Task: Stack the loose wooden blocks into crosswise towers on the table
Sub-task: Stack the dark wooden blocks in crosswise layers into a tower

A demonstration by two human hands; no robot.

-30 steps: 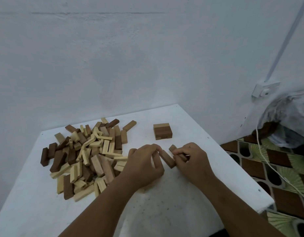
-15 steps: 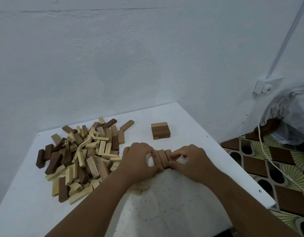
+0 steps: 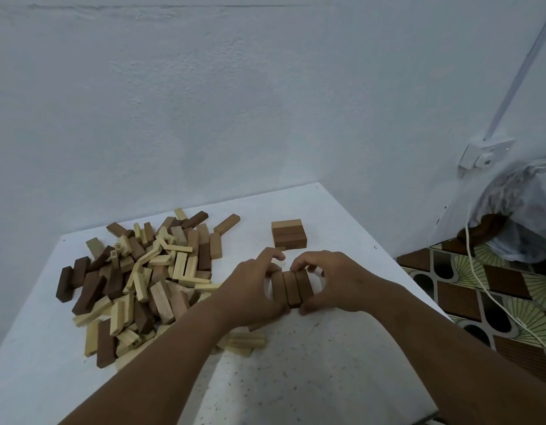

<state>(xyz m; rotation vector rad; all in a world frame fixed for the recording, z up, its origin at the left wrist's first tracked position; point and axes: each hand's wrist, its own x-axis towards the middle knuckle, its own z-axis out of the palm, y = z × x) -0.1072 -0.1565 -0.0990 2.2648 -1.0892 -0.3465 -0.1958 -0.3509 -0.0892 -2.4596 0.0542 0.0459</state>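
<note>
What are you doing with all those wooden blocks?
A person is building little block towers on a white table. Both hands are squeezing three brown blocks together side by side, the left hand on one side and the right hand on the other, to make a neat flat layer. Just behind them sits a small stack that is already started. A big messy pile of loose blocks waits on the left.
</note>
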